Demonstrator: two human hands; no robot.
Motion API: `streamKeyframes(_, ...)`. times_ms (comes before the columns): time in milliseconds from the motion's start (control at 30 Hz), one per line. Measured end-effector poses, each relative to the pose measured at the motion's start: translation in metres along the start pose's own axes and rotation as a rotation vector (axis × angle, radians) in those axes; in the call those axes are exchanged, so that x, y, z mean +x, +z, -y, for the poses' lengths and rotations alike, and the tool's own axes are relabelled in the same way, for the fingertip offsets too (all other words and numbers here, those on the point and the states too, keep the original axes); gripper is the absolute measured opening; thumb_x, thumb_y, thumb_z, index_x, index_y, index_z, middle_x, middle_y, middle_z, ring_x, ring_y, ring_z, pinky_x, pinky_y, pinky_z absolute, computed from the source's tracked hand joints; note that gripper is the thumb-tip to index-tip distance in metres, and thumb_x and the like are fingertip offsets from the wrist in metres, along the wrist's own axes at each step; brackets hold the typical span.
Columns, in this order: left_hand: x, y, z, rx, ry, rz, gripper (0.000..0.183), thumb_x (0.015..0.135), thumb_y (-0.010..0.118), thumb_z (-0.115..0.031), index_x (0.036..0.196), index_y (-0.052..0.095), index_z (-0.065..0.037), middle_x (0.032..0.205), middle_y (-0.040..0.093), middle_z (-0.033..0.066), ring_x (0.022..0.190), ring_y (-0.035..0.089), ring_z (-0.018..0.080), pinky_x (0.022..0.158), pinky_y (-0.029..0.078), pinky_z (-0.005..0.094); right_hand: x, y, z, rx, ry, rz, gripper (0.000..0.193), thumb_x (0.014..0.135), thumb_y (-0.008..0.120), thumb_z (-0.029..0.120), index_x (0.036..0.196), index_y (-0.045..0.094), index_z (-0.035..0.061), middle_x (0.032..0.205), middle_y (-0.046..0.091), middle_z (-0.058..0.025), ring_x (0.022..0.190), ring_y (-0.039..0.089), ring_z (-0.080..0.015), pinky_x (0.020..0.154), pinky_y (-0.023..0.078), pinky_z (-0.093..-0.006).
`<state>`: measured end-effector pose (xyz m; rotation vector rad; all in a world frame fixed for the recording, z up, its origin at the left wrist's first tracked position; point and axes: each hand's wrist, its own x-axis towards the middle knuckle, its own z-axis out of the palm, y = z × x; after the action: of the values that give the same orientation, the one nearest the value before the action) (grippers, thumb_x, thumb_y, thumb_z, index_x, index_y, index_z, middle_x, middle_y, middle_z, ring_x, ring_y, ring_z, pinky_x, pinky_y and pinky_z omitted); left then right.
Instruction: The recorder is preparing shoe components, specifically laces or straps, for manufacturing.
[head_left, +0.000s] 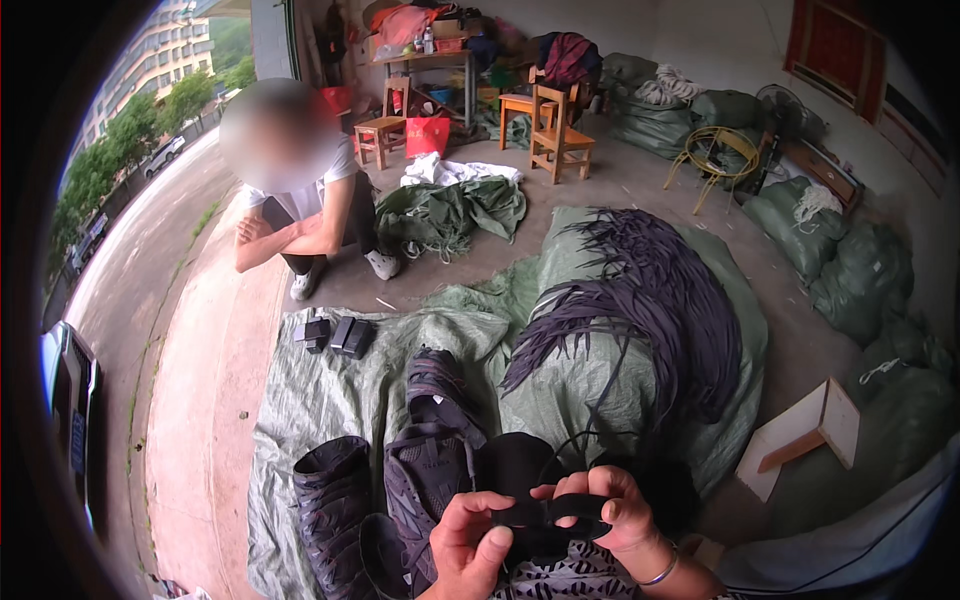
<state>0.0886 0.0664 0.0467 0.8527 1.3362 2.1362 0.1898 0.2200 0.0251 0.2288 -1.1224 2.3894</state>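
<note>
Low in front of me, my left hand [474, 540] pinches one end of a black fabric band [522, 513] between thumb and fingers. My right hand [622, 508], with a bracelet on its wrist, grips the other part, and the band curves round its fingers. A thin dark cord rises from near the hands toward a big heap of dark purple strips [650, 290]. That heap lies over a bulging green woven sack [560, 400]. Left of my hands stand stacked bundles of dark bands [335, 510] and a dark backpack-like bundle [432, 465].
A person [300, 200] squats at the far left with arms folded. Two small black boxes [350, 337] sit on the green sheet [285, 400]. Wooden chairs [556, 135], a yellow round chair [715, 160], filled green sacks [865, 280] and a small wooden stool [805, 435] stand around.
</note>
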Motion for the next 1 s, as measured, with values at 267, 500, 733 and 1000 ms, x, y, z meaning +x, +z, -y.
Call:
streamKeyframes(267, -0.004, -0.003, 0.013, 0.155, 0.092, 0.096, 0.025, 0.08, 0.071, -0.011, 0.097, 0.056, 0.0, 0.097, 0.058, 0.0115, 0.091, 0.057, 0.02, 0.084, 0.044, 0.0308, 0.0, -0.001, -0.003, 0.164, -0.053, 0.126, 0.029, 0.082, 0.065, 0.023, 0.066, 0.043, 0.0125, 0.085, 0.065, -0.0171, 0.086, 0.06, -0.0257, 0.105, 0.029, -0.0535)
streamKeyframes(500, 0.001, -0.001, 0.0, 0.5, 0.461, 0.167, 0.011, 0.078, 0.068, -0.005, 0.087, 0.064, -0.001, 0.088, 0.063, 0.0108, 0.085, 0.06, 0.023, 0.08, 0.05, 0.0343, 0.004, 0.0, -0.008, 0.264, -0.005, 0.18, 0.025, 0.083, 0.062, 0.027, 0.069, 0.044, 0.0149, 0.073, 0.059, -0.0051, 0.077, 0.053, -0.0196, 0.106, 0.029, -0.0548)
streamKeyframes(733, 0.004, 0.001, 0.006, 0.626, 0.602, 0.233, 0.017, 0.075, 0.067, 0.001, 0.092, 0.065, -0.003, 0.086, 0.063, 0.0081, 0.073, 0.062, 0.0194, 0.07, 0.055, 0.0301, 0.004, 0.003, -0.008, 0.258, 0.029, 0.062, 0.026, 0.083, 0.058, 0.031, 0.069, 0.043, 0.015, 0.068, 0.054, -0.0008, 0.073, 0.047, -0.0165, 0.104, 0.035, -0.0512)
streamKeyframes(1000, 0.007, 0.0, -0.005, 0.556, 0.341, 0.32, 0.024, 0.078, 0.069, -0.01, 0.099, 0.059, -0.003, 0.092, 0.063, 0.0095, 0.089, 0.06, 0.0225, 0.079, 0.048, 0.0311, 0.006, 0.003, -0.012, 0.182, 0.039, -0.097, 0.027, 0.084, 0.058, 0.031, 0.069, 0.042, 0.014, 0.07, 0.056, -0.0033, 0.08, 0.052, -0.0184, 0.103, 0.035, -0.0521)
